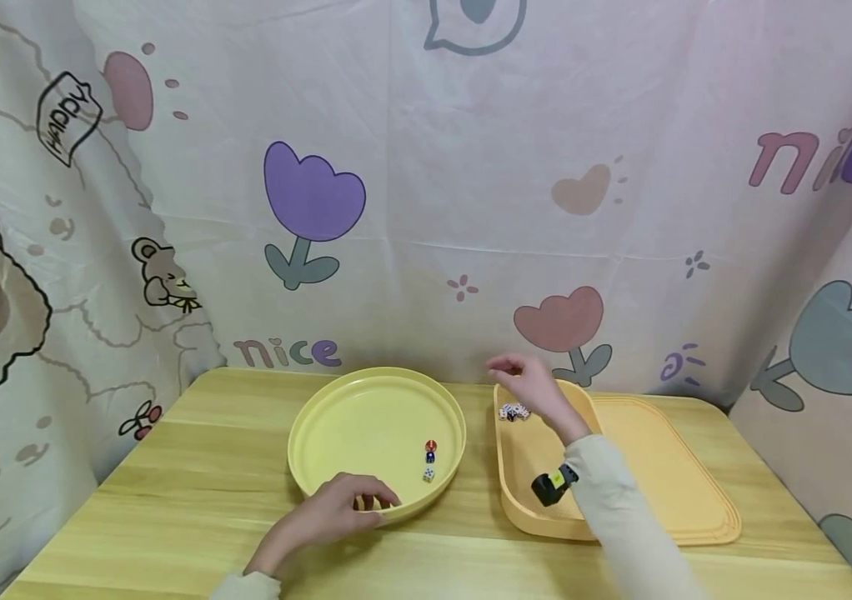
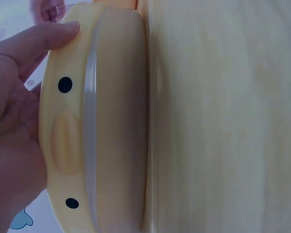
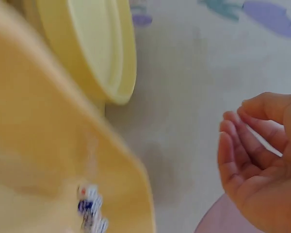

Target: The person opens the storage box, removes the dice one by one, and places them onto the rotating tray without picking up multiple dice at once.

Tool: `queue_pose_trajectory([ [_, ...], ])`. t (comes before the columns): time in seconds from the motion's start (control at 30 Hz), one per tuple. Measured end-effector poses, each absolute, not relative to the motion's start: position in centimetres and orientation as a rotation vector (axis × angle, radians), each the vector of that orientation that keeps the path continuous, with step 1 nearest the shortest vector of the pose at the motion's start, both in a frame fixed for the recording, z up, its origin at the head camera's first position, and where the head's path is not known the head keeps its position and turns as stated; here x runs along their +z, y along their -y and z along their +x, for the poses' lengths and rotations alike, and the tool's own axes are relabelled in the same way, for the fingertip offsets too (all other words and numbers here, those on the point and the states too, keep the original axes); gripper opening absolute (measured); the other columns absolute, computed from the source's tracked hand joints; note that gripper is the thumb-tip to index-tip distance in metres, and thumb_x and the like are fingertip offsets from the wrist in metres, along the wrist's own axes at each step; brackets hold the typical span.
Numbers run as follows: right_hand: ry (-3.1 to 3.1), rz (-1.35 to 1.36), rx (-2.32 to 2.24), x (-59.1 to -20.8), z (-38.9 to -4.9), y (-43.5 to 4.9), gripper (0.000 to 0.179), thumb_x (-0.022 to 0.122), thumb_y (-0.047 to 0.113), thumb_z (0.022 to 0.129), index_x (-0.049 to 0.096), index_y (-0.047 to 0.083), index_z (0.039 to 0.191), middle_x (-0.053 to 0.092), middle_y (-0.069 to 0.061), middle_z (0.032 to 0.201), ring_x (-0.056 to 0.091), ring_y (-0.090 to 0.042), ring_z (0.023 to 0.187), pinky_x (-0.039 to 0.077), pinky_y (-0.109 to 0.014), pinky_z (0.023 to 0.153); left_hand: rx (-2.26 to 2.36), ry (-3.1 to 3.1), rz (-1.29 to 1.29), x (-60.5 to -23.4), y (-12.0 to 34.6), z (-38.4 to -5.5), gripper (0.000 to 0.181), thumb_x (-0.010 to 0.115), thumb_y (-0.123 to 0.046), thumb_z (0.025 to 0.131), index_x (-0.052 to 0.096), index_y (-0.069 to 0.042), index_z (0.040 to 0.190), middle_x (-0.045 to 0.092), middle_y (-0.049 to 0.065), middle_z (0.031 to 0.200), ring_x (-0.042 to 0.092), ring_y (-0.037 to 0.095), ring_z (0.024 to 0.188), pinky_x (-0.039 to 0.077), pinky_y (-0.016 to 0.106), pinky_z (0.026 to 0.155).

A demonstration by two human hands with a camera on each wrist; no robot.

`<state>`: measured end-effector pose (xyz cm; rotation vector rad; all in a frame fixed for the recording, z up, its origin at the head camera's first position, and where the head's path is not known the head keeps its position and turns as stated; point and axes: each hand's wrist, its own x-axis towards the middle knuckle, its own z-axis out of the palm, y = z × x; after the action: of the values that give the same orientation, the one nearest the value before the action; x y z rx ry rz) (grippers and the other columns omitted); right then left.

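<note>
My left hand (image 1: 339,508) grips the near rim of a yellow round tray (image 1: 298,450), thumb on the outer wall and fingers bent over the edge. In the left wrist view that thumb (image 2: 63,34) lies along the wall above a black dot. Inside the tray, near its right side, a red die (image 1: 431,446), a blue die (image 1: 430,457) and a white die (image 1: 428,475) form a short line. Over the far end of an orange box (image 1: 512,512) hovers my right hand (image 1: 534,387), fingers loosely bent, thumb tip near a fingertip, nothing visible between them.
Several small dice (image 1: 513,412) cluster at the box's far end, blurred in the right wrist view. A flat orange lid (image 1: 666,475) lies right of the box on the wooden table (image 1: 171,467). A printed curtain (image 1: 426,167) hangs behind the table.
</note>
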<state>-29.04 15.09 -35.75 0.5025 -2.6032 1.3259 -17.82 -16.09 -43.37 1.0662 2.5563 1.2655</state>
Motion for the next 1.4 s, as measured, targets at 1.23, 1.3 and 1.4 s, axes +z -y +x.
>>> queue_pose_trajectory([
  [1.23,2.614,-0.067,1.628,-45.7,-32.9,-21.0,0.027,0.068,-0.009,0.076,0.068,-0.013,0.102,0.069,-0.021,0.101,0.059,-0.019,0.085,0.044,-0.022,0.067,1.268,-2.536,1.017,-43.3,16.1,-17.7,0.018,0.067,-0.008,0.087,0.072,-0.011,0.104,0.065,-0.011,0.095,0.053,0.001,0.08,0.047,0.023,0.067],
  [1.3,2.62,-0.062,1.6,-45.7,-33.0,-21.0,0.026,0.069,-0.008,0.075,0.069,-0.012,0.101,0.069,-0.02,0.101,0.06,-0.022,0.089,0.044,-0.022,0.07,1.271,-2.537,1.028,-43.4,16.1,-17.8,0.018,0.067,-0.008,0.087,0.072,-0.011,0.105,0.065,-0.01,0.095,0.053,0.001,0.08,0.047,0.024,0.067],
  [1.4,2.639,-0.043,1.538,-45.8,-33.1,-20.9,0.025,0.071,-0.006,0.075,0.07,-0.011,0.099,0.07,-0.02,0.099,0.061,-0.026,0.09,0.045,-0.024,0.071,1.276,-2.534,1.048,-43.4,16.1,-17.9,0.019,0.066,-0.008,0.087,0.072,-0.011,0.105,0.066,-0.01,0.095,0.054,0.001,0.08,0.048,0.024,0.067],
])
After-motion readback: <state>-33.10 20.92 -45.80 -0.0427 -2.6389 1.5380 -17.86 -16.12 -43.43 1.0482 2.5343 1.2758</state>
